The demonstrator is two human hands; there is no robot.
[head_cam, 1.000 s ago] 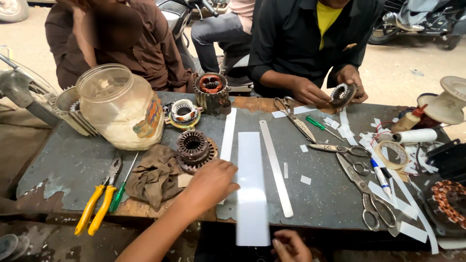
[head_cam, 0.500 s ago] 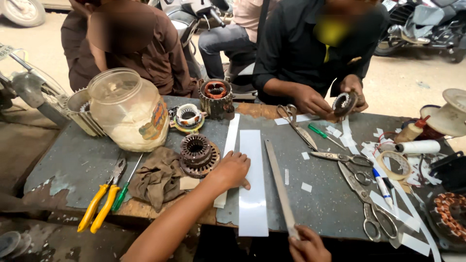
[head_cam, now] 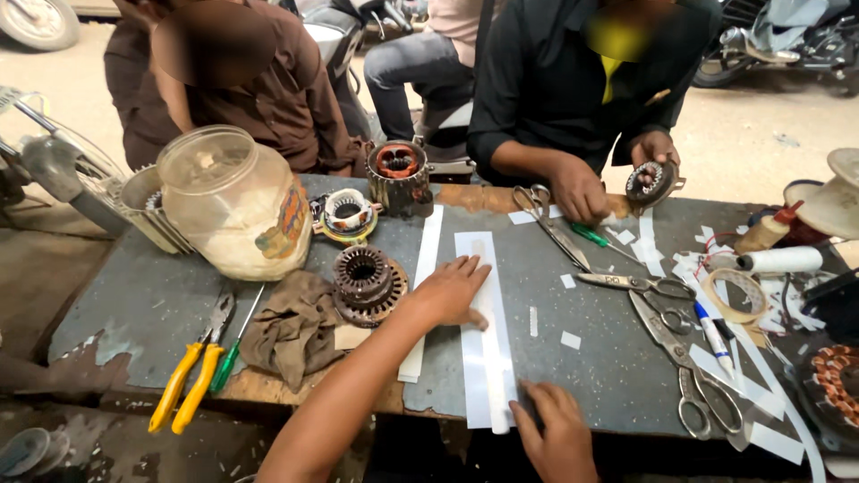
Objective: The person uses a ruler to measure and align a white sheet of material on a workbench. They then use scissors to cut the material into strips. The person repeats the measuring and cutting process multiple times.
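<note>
Head view: left hand (head_cam: 452, 291) laid palm-down across the upper half of the wide white strip (head_cam: 489, 362), fingers released and spread flat, pressing rather than grasping; right hand (head_cam: 557, 431) at the near end of the same strip, fingertips bent down onto its edge, pinching or merely resting impossible to tell. Strip itself lying lengthwise on the dark table (head_cam: 143, 309), running from the middle towards the near edge, just beside a narrower white strip (head_cam: 426, 259) and near a wound stator (head_cam: 365, 282).

Probably best done so: keep the left palm low and even so the paper stays flat; hold the near end square to the table edge; avoid dragging the sleeve side into the stator or the brown rag (head_cam: 291, 331); keep the narrow strip clear of the wide one.

Packages and labels: large clear plastic jar (head_cam: 234, 201) at the left rear, rounded, cloudy white inside, bearing a torn label (head_cam: 284, 222) in orange, red and blue on the side facing the stator; small tan bottle with a red cap (head_cam: 768, 231) at the right edge; white cylinder (head_cam: 780, 259) lying just below it; roll of pale tape (head_cam: 735, 295) near the scissors (head_cam: 640, 284).
</note>
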